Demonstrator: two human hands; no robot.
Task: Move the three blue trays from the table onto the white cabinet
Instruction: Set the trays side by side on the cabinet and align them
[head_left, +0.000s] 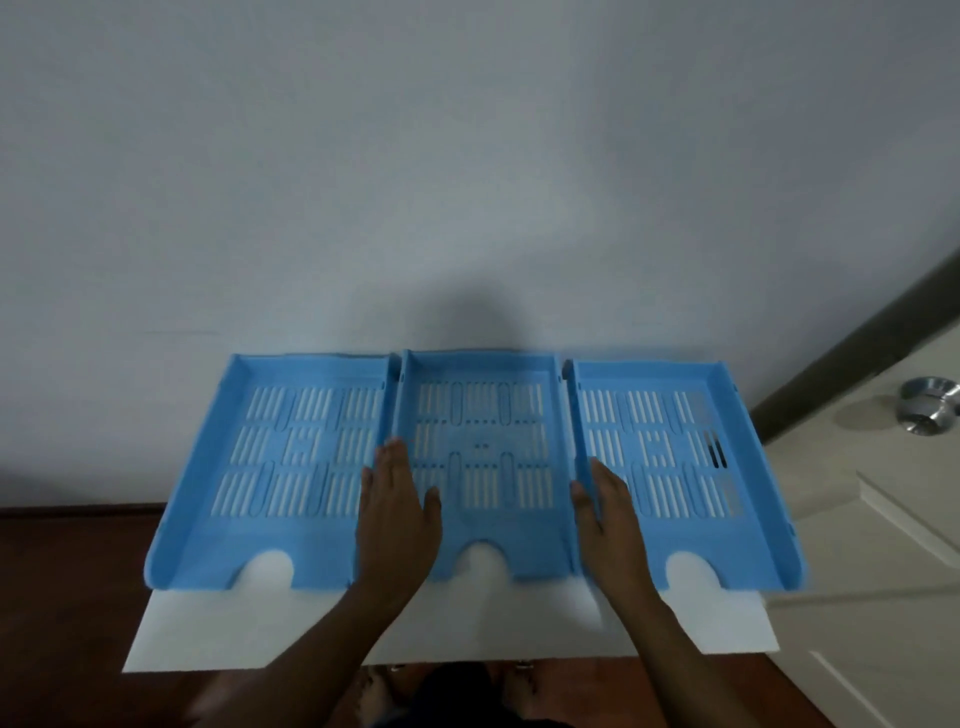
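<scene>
Three light blue slotted trays lie side by side on the white cabinet top (234, 639), against the wall. The left blue tray (270, 467) and the right blue tray (680, 467) lie flat with nothing in them. Between them sits the middle blue tray (483, 415), its side walls overlapping its neighbours. My left hand (397, 514) lies over its left wall, thumb inside the tray and fingers outside. On its right wall my right hand (610, 514) does the same, thumb on the inner side.
A pale wall (467, 182) rises directly behind the trays. At the right stands a cream door (857, 519) with a round metal knob (930, 410). Dark red floor (67, 571) shows at the left, and my feet show below the cabinet's front edge.
</scene>
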